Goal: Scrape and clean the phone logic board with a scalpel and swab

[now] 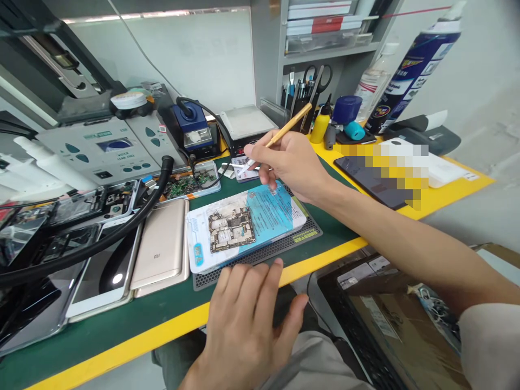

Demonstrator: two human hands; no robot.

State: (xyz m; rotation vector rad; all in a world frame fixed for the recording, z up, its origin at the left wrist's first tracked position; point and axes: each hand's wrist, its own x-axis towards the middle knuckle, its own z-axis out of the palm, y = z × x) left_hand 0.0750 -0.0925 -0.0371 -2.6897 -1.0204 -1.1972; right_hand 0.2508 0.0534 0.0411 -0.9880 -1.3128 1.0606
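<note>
fingers (266, 157) pinch brush (284, 131); scissors (317, 76) in pen holder (298, 111).

A gold phone (160, 246) lies face down on the green tabletop (134, 325); scissors (319, 76) stand behind, beside what looks like a spray can (414, 70).
</note>
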